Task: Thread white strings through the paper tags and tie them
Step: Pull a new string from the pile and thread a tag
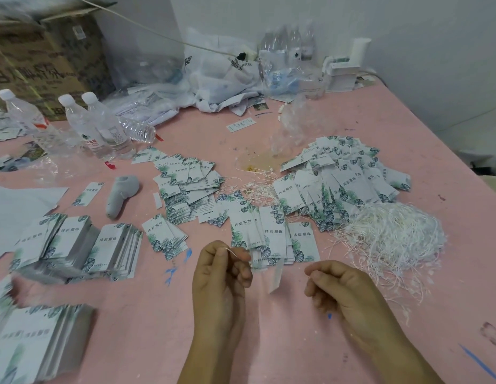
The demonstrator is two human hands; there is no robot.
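Your left hand (222, 270) and right hand (335, 286) each pinch the string (232, 253); the blurred tag (276, 278) seems threaded, so tie next.

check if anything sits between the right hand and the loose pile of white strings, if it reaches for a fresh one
Nothing visible does. The right hand hovers just left of the string pile, with only bare pink table between them.
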